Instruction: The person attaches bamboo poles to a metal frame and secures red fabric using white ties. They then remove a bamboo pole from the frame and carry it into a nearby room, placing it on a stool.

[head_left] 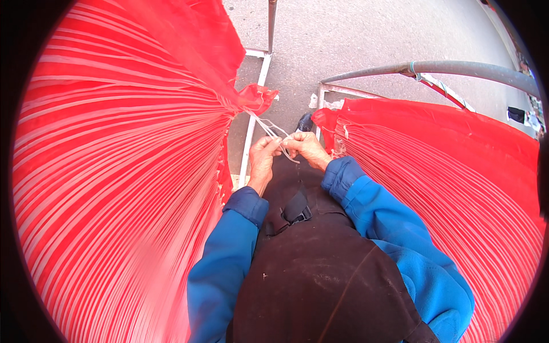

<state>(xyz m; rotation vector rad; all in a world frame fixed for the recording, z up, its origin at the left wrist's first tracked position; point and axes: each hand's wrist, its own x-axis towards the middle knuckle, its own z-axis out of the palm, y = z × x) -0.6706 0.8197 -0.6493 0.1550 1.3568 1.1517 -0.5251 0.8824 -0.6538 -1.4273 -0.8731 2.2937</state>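
My left hand and my right hand meet in front of me, fingertips pinched on thin white cords. The cords run up and left to the gathered corner of a red pleated cloth, where a short red tuft sticks out. A loose cord end hangs below my fingers. Whether the strands are knotted between the fingertips is too small to tell. On my right a second red pleated cloth has its gathered corner close beside my right wrist, with frayed white threads on it.
Both cloths spread wide on either side of me. A white metal frame bar runs beside the left cloth, and an upright post rises from it. A grey pipe crosses at the upper right. Grey pavement lies beyond my dark shoe.
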